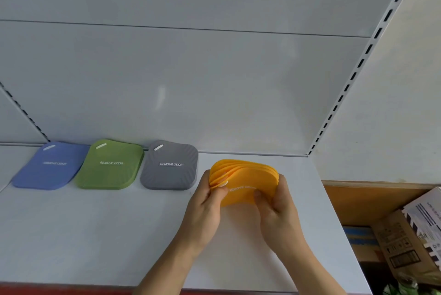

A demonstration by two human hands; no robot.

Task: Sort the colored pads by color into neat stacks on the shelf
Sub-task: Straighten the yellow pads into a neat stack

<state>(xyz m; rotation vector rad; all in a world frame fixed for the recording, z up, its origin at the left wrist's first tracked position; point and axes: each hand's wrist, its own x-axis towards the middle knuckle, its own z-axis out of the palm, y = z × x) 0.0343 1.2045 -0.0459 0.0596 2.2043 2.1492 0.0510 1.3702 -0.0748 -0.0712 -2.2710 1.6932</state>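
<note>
we see blue pads, green pads and grey pads lying flat along the shelf's back edge, with fanned orange pads held upright to their right.

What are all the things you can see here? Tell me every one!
blue pad: one on top showing, blue, far left on the shelf
green pad: one showing, green, right of the blue
grey pad: one showing, grey, right of the green
orange pads: several fanned, orange, held in both hands
shelf: one, white
cardboard boxes: a few, brown, lower right beside the shelf
left hand: one, grips the orange pads
right hand: one, grips the orange pads
</note>
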